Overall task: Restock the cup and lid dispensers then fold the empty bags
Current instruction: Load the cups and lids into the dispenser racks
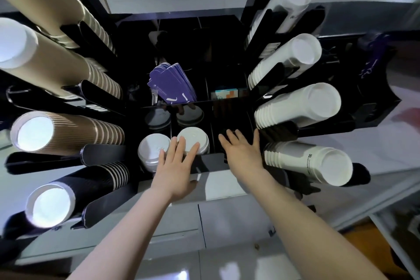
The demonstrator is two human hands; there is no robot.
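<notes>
Above the black dispenser rack [211, 161] both hands are stretched forward with straight, spread fingers, holding nothing. Left hand [177, 166] rests its fingers [180, 145] on a stack of white lids [193, 141] in the front compartment, beside another white lid stack [153, 150]. Right hand [243, 154] lies over the dark compartment next to it. Brown ripple cups [68, 132] stick out on the left side, white cups [297, 107] on the right.
</notes>
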